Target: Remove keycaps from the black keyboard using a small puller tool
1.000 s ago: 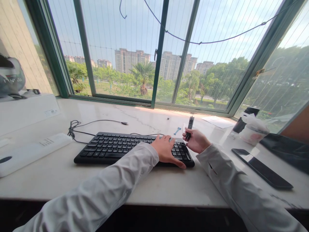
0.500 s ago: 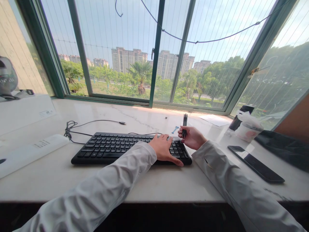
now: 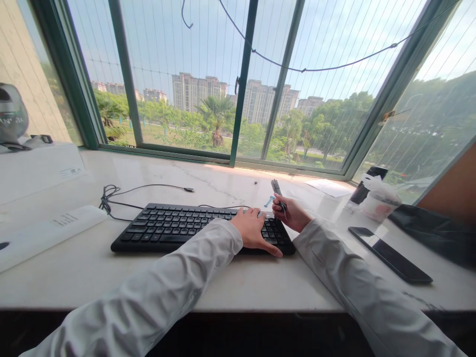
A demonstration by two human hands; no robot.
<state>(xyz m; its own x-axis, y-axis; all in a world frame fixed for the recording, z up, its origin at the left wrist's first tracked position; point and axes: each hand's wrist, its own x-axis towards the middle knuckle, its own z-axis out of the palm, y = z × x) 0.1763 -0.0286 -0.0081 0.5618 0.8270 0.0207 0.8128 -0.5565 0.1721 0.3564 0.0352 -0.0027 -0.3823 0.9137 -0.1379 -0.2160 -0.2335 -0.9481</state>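
Window (image 3: 244,84): wide, several panes in green frames, fine upright wires across them
Cord (image 3: 304,70): dark, knotted, sagging across the upper part
Outside: pale apartment blocks (image 3: 199,93), a palm (image 3: 216,114), leafy trees (image 3: 330,129), light blue sky (image 3: 211,39)
Wall (image 3: 20,54): cream, at the far left, with slanting lines
Counter (image 3: 256,290): pale, glossy, grey-veined, reaching to the window
Light: daylight, glinting off the counter; darkness below its front edge

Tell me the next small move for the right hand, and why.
Perhaps lower the dark tool toward the number keys: the right hand grips it near them, and the left hand, spread on the keyboard, could steady the latter.
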